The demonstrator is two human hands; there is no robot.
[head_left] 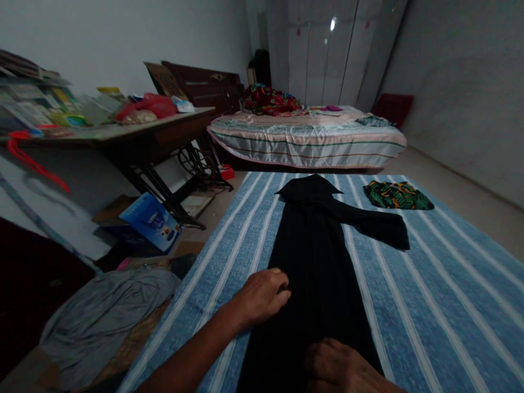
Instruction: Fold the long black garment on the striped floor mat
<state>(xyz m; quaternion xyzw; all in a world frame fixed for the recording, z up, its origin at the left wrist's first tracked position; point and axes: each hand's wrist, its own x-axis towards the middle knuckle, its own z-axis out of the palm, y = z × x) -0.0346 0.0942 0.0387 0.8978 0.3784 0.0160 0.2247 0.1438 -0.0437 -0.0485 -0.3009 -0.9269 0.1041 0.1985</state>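
Note:
A long black garment (313, 245) lies stretched out on the blue-and-white striped bed cover (409, 305). Its pointed far end is spread wide, and one sleeve (376, 221) sticks out to the right. At the garment's left edge, my left hand (264, 295) is closed, thumb and fingers pinching the cloth. Lower down, close to the bottom of the view, my right hand (341, 368) rests on the same garment with its fingers curled into the cloth; its fingertips are dark and partly hidden.
A folded green-and-black patterned cloth (398, 195) lies at the far right of the cover. Left stands a sewing-machine table (164, 123) piled with bags and boxes. Below are a blue box (149, 221) and grey cloth (110, 316). Another bed (311, 142) stands beyond.

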